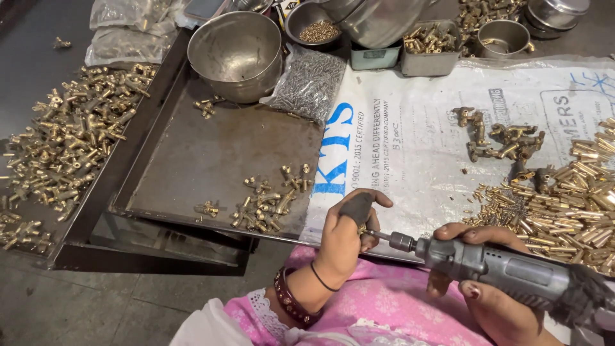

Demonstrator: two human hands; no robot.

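— Driver (506,272): where is it being held?

— It is being gripped by the right hand (493,298), fingers wrapped closed round its grey body, low on the right above a pink garment (384,301). Its bit (379,236) is being pressed against a small brass fitting (362,228), which is being pinched in the closed fingers of the left hand (346,237). A dark cover is being worn on that hand's thumb (356,206).

— And what is the work being done over?

— A printed white sack (410,141) is being used as a mat on the right. Loose brass pins (576,205) are being kept on it in a heap near the driver, with a few fittings (503,141) further back. Beside the sack, a dark metal tray (211,160) is being used for a small cluster of fittings (269,202) and a steel bowl (237,54). A bag of screws (307,83) is lying across the edge of tray and sack.

— The room itself?

— A grey floor (96,307) is being shown below the tray. A big pile of brass parts (70,141) is being kept at the left, and tins and bowls (429,45) of parts are being kept along the back.
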